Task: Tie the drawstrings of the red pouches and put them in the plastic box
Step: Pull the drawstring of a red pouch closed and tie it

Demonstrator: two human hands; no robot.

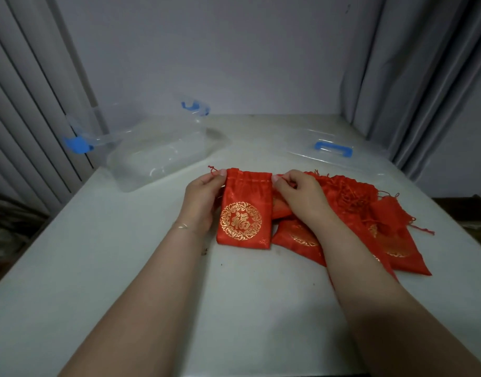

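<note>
Both hands [204, 197] [296, 194] pinching gold-medallioned red pouch's [244, 213] drawstrings, character unreadable.

Setting: plain indoor room, likely home. Evidence: grey curtains [413, 77] both sides, bare pale wall [220, 50], white table [125, 268], clear storage box [157, 153] with blue clips.

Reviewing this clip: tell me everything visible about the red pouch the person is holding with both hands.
The red pouch is a flat rectangle of shiny, satin-like fabric with a round gold emblem printed on its lower front. It lies on the white table, mouth pointing away, the top not yet gathered or tied. The left hand pinches the drawstring at its top left corner, where a red cord end sticks out; the right hand pinches at the top right corner. Its right edge meets the pile of other pouches.
</note>
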